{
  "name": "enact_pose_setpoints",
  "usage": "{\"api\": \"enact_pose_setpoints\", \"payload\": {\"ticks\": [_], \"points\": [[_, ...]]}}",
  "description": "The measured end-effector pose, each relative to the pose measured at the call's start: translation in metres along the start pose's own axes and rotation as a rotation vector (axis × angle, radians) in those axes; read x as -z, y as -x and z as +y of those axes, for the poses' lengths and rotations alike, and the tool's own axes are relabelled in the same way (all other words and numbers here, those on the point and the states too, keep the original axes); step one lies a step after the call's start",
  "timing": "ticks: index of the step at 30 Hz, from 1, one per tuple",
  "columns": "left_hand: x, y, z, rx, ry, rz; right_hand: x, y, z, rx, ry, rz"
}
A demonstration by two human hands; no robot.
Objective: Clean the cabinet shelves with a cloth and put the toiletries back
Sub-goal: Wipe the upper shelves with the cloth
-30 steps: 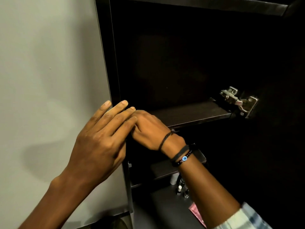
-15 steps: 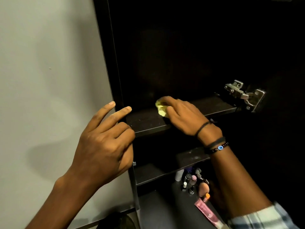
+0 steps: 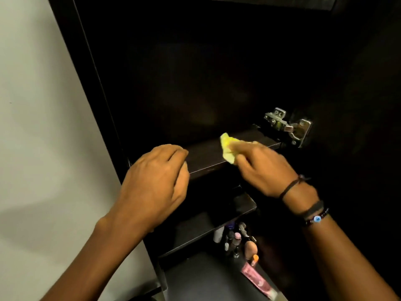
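Note:
A dark open cabinet fills the view. My right hand (image 3: pixel 263 168) presses a small yellow cloth (image 3: pixel 227 148) onto the upper dark shelf (image 3: pixel 204 155), near its middle. My left hand (image 3: pixel 156 183) rests at the shelf's left front corner with its fingers curled in and nothing visible in it. A second shelf (image 3: pixel 243 205) sits below. Under it stand several small toiletries (image 3: pixel 236 240), among them bottles, a peach egg-shaped sponge (image 3: pixel 250 249) and a pink tube (image 3: pixel 258 283) lying flat.
A metal door hinge (image 3: pixel 286 127) is fixed to the cabinet's right wall, just right of the upper shelf's end. A pale wall (image 3: pixel 43 127) runs along the cabinet's left side. The cabinet interior above the shelf is dark.
My right hand has slid the yellow cloth rightward along the upper shelf. My left hand's fingers have curled in and it has moved onto the shelf's left corner.

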State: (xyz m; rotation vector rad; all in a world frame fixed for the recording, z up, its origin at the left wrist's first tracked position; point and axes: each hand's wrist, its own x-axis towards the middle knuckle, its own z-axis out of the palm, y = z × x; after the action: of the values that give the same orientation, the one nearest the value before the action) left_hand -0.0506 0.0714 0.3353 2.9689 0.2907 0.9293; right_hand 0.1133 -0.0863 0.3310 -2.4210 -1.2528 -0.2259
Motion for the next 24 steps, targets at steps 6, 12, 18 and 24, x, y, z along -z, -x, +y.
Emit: {"api": "enact_pose_setpoints", "payload": {"ticks": [6, 12, 18, 24], "points": [[-0.017, -0.010, 0.005, 0.122, -0.069, -0.163, -0.005, -0.037, 0.030, -0.115, 0.137, -0.010], [0.014, -0.003, 0.003, 0.041, -0.254, -0.190, 0.000, -0.041, 0.047, -0.289, 0.343, 0.041], [0.062, 0.008, -0.001, -0.099, -0.506, -0.204, -0.017, -0.067, -0.001, -0.122, 0.092, -0.063], [0.084, 0.019, -0.020, -0.056, -0.561, -0.151, -0.044, -0.059, -0.080, 0.206, -0.224, -0.176]]}}
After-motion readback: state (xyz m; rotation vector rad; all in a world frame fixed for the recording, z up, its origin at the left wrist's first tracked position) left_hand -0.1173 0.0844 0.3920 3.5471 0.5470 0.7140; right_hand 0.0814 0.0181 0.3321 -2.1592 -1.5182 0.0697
